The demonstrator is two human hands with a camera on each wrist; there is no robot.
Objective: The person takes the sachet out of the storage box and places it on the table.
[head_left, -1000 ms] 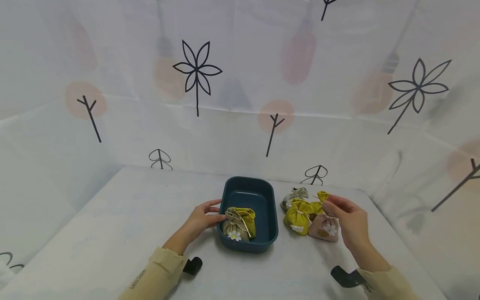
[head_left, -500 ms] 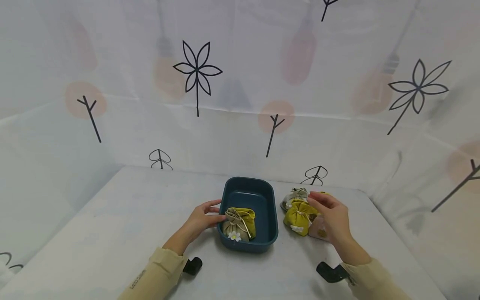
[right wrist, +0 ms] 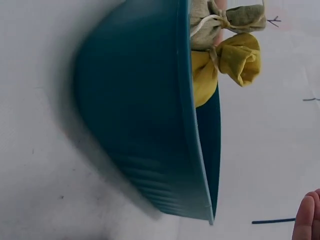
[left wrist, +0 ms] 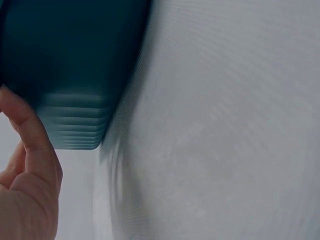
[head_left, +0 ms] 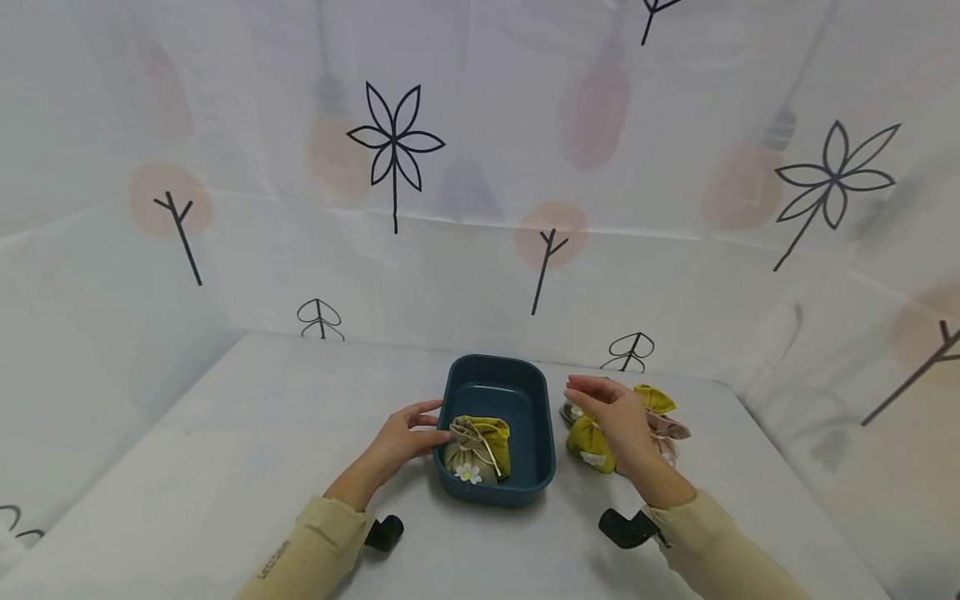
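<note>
My left hand (head_left: 407, 436) is at the left side of the blue box (head_left: 495, 497), its fingers loosely bent and touching the wall near the rim, with the thumb tip at the edge beside the beige bag. My right hand (head_left: 621, 417) hangs over the little bags to the right of the box, its fingers fairly straight and close together, thumb near their tips — the gap is narrow, and I see nothing held in it. Inside the box, at the near left, sit two small tied bags side by side: the beige bag (head_left: 468, 454) with a white flower on its front, and a mustard bag (head_left: 498, 442) touching its right; seen from my right wrist, their necks stand above the rim. Under and around my right hand are more bags: a yellow bag (head_left: 587, 446) at the front, a grey bag (head_left: 567, 412) behind it, mostly hidden, another yellow bag (head_left: 655, 398) at the back right, and a pink bag (head_left: 670, 426) just in front of that one, partly behind my wrist. All this stands on a white worktop (head_left: 247, 467) — behind it hangs a pale sheet (head_left: 480, 200) printed with black flowers and twigs.
</note>
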